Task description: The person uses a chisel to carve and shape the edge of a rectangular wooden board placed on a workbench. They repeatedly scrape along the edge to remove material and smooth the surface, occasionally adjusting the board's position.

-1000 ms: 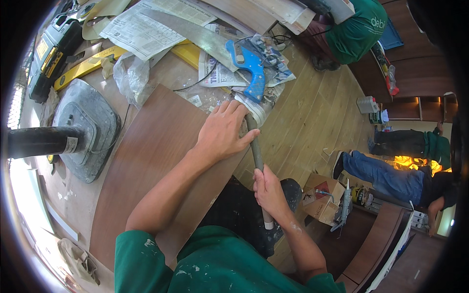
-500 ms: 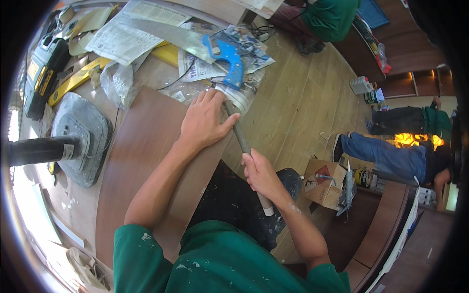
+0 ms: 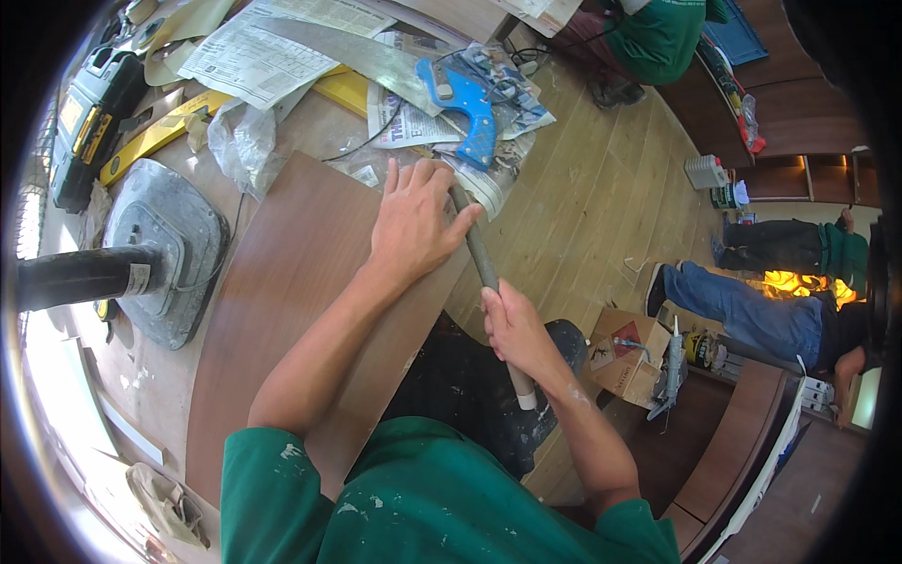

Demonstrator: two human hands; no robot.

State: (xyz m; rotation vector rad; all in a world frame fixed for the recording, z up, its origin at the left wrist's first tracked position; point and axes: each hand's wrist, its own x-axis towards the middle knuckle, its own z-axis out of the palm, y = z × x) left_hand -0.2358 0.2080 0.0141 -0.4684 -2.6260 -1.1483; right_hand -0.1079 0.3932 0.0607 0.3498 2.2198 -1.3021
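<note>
A long brown wood-grain board [image 3: 282, 263] lies across the work table on my left. My left hand [image 3: 413, 226] lies spread over its far end, pressing down, with its thumb across the upper part of a slim grey stick. That grey stick [image 3: 481, 256], rod-like with a pale lower end, slants along the board's right edge. My right hand [image 3: 512, 324] is wrapped round its middle, above my dark trousers. What kind of tool the stick is I cannot make out. Just beyond my left hand, a handsaw with a blue handle [image 3: 470, 108] rests on newspaper.
A dusty grey base with a black pole [image 3: 89, 277] stands left of the board. Behind it are a tool case [image 3: 89, 127], a yellow level [image 3: 160, 141] and crumpled plastic [image 3: 240, 146]. A cardboard box [image 3: 625, 352] and a caulking gun [image 3: 669, 371] sit at right; other people are nearby.
The whole view has shifted slightly, moving the scene a little to the right. Both hands keep their places on the board and the stick; the left fingers look a little more spread.
</note>
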